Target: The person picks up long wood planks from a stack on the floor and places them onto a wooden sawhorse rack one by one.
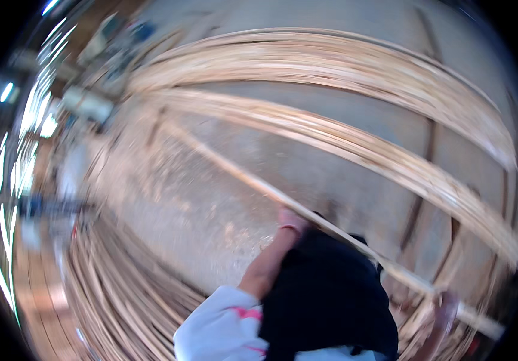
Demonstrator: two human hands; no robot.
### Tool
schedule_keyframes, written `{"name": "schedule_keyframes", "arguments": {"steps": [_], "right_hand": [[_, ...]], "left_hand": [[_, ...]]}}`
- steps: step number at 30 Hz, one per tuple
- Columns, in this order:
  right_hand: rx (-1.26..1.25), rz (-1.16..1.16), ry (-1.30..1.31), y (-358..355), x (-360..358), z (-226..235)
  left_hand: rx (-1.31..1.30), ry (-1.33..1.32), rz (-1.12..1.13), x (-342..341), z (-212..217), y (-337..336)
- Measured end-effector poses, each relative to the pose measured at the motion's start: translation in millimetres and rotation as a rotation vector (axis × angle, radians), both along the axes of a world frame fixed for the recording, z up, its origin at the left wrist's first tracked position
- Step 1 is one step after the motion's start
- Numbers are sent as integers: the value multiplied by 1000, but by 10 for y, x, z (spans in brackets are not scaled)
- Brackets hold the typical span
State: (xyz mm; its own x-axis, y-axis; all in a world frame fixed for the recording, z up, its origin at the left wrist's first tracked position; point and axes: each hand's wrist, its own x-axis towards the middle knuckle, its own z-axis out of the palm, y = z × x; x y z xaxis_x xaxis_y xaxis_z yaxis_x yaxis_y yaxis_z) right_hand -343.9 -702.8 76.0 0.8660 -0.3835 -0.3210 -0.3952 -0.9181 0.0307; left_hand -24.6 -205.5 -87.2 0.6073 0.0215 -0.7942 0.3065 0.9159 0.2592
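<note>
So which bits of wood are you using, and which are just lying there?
In hand:
- long thin wooden strip
- left hand on it
- right hand near its lower end

Lying about:
- pile of strips on the floor
- two stacked bundles ahead

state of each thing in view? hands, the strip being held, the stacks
left hand: gripping the thin wooden strip, closed on it
right hand: on the same strip near its lower end; blurred, grip unclear
wooden strip: held off the floor, slanting from upper left to lower right
strip bundles: lying in long rows across the floor
strip pile: loose heap at lower left
floor: dusted with sawdust
</note>
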Motion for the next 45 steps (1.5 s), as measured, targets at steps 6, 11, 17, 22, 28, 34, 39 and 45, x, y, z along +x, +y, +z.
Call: {"name": "schedule_keyframes", "arguments": {"steps": [6,11,17,22,28,34,39,45], "right_hand": [[-58,109,-133,-527,-410,9],[-48,195,-169,-1275,-527,-251],[81,163,30,-2535,-1049,-1722],[-333,712,-175,-3201,-1360,-2889],[-438,740,-346,-3123,-990,-3382],[-574,707,-500,-2899,-939,-3712],[-719,588,-624,-2397,-831,-3436],[-722,513,-638,-1103,269,-1477]], "left_hand": [[-226,51,56,-196,-48,-503],[-279,20,55,-395,145,-922],[-220,-5,34,-410,429,-953],[-238,22,26,-279,455,-876],[-167,52,117,-438,522,-670],[-120,-1,136,-534,400,-414],[-196,-107,130,-424,489,-533],[-320,-251,-198,-844,815,-680]]}}
